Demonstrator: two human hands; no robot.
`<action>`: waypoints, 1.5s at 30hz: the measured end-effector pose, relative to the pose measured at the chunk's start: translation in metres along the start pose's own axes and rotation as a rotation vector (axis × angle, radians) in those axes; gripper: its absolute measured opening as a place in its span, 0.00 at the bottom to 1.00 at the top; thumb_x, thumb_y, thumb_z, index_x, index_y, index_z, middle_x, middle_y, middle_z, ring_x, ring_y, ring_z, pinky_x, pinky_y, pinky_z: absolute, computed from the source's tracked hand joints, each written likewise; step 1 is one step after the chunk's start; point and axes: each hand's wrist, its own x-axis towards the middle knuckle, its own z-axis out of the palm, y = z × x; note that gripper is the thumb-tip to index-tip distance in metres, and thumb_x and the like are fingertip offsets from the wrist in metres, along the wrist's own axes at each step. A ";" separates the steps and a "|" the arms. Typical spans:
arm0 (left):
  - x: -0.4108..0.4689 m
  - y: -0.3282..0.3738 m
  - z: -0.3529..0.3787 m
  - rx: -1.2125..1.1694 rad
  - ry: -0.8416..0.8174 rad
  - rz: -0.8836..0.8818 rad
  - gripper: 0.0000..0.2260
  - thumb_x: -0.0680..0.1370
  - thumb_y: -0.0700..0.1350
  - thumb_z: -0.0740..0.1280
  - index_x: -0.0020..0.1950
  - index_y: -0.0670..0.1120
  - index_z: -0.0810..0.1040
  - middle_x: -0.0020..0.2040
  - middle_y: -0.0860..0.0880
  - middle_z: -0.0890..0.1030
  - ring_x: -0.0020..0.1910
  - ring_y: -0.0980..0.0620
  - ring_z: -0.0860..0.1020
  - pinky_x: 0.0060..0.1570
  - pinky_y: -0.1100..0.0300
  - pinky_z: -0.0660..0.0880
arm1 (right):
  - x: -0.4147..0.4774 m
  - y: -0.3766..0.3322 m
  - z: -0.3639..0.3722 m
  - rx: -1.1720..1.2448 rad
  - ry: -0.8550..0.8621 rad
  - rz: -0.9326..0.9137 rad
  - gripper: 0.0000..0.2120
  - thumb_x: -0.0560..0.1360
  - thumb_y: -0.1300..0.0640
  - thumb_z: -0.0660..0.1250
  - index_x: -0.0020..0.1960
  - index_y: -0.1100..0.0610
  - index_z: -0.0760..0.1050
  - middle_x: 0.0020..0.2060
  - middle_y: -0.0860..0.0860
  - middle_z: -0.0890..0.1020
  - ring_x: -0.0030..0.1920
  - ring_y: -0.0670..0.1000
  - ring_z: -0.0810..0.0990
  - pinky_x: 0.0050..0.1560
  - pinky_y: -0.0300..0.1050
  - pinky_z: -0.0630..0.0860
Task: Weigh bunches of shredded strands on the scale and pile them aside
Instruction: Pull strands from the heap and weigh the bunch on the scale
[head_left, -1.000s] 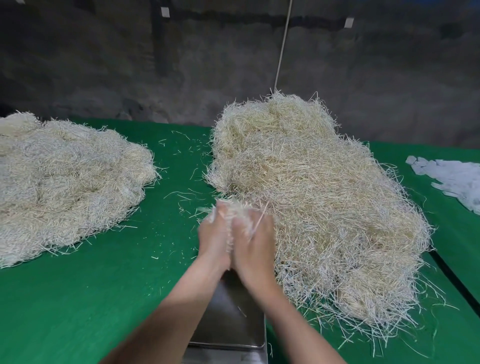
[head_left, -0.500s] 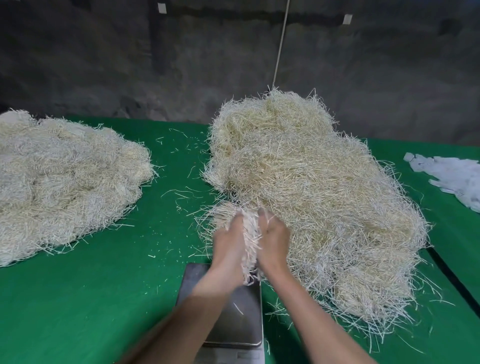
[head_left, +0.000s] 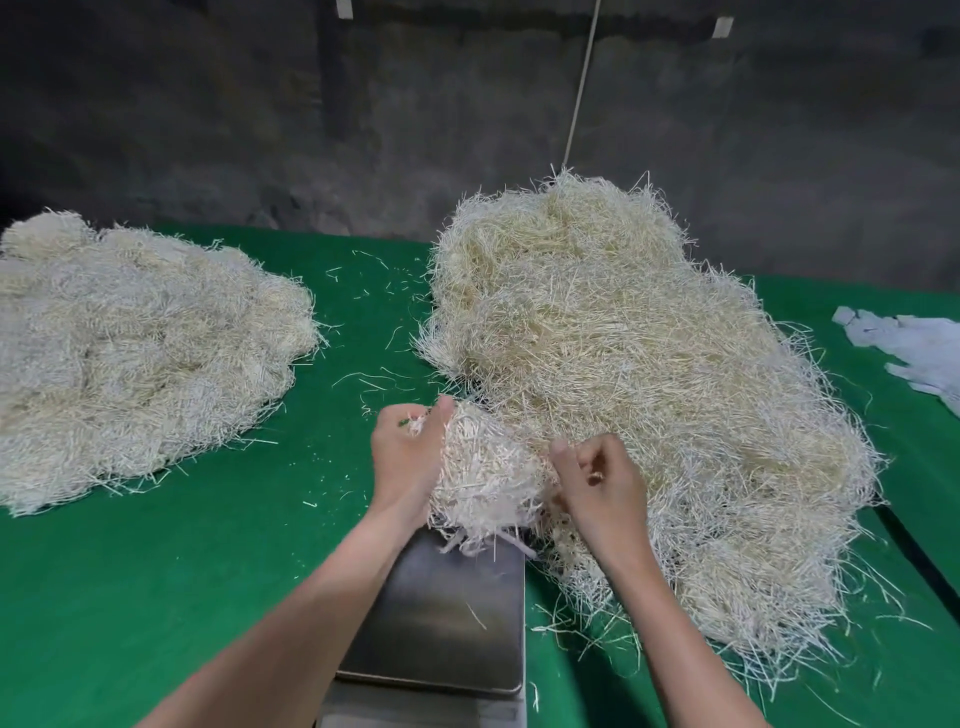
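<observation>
A bunch of pale shredded strands (head_left: 485, 475) sits between my hands, just above the far edge of the steel scale pan (head_left: 447, 618). My left hand (head_left: 408, 457) grips the bunch from its left side, thumb over the top. My right hand (head_left: 600, 483) is at the bunch's right edge with fingers curled, pinching strands where the bunch meets the big heap (head_left: 634, 374). The big heap of loose strands fills the table to the right of the scale. A second, flatter pile of strands (head_left: 135, 353) lies at the far left.
The table is covered in green cloth (head_left: 156, 597) with loose strands scattered between the two piles. White paper slips (head_left: 914, 353) lie at the right edge. A dark wall stands behind the table, with a thin cord (head_left: 582, 88) hanging down it.
My hands have come apart: the left keeps the bunch, now larger and pulled toward the scale, while the right has shifted right to the heap's edge.
</observation>
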 end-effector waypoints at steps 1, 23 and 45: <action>-0.005 0.000 0.005 -0.011 -0.044 0.012 0.10 0.74 0.53 0.68 0.49 0.49 0.74 0.45 0.59 0.71 0.43 0.66 0.69 0.41 0.66 0.63 | 0.002 -0.005 0.001 -0.021 0.010 -0.019 0.17 0.73 0.41 0.61 0.49 0.54 0.70 0.45 0.54 0.77 0.47 0.55 0.80 0.46 0.46 0.78; -0.059 -0.001 0.060 -0.328 0.114 -0.400 0.14 0.79 0.52 0.64 0.48 0.40 0.78 0.28 0.50 0.80 0.27 0.52 0.78 0.28 0.64 0.74 | 0.008 0.003 0.030 -0.013 -0.058 -0.071 0.16 0.81 0.52 0.54 0.42 0.59 0.75 0.34 0.49 0.75 0.34 0.51 0.74 0.36 0.48 0.72; -0.035 0.017 0.040 -0.115 -0.105 -0.119 0.23 0.79 0.57 0.61 0.53 0.35 0.75 0.45 0.35 0.80 0.46 0.41 0.79 0.55 0.48 0.73 | 0.027 -0.010 0.001 0.185 -0.124 0.085 0.09 0.76 0.62 0.62 0.39 0.53 0.72 0.36 0.47 0.76 0.34 0.45 0.75 0.34 0.35 0.73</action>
